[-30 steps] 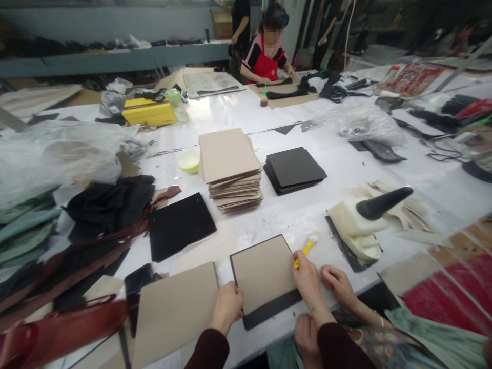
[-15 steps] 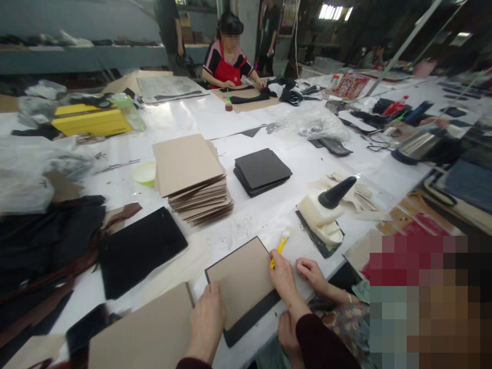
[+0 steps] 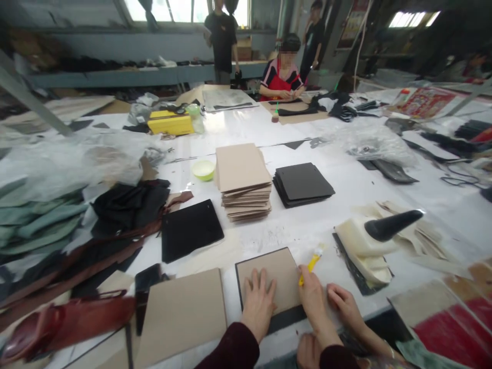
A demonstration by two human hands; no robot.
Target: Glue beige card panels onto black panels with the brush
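My left hand [image 3: 258,303] lies flat, fingers spread, on a tan cardboard panel [image 3: 272,274] that rests on a black sheet [image 3: 286,319] near the table's front edge. My right hand [image 3: 312,293] is closed on a yellow-handled brush [image 3: 312,262] at the panel's right edge, bristles pointing away. Another person's hand [image 3: 344,303] rests on the table just right of mine.
A stack of tan boards [image 3: 243,180] and a stack of black sheets [image 3: 302,183] stand mid-table, with a green bowl [image 3: 203,169] beside them. A black panel [image 3: 190,229], a large tan board [image 3: 180,312], dark fabric [image 3: 126,205], a glue container with black nozzle [image 3: 378,233] and a seated worker [image 3: 282,77] surround them.
My left hand has moved from the panel's left edge onto its top and now lies flat. My head has turned, shifting the view. The right hand keeps the brush.
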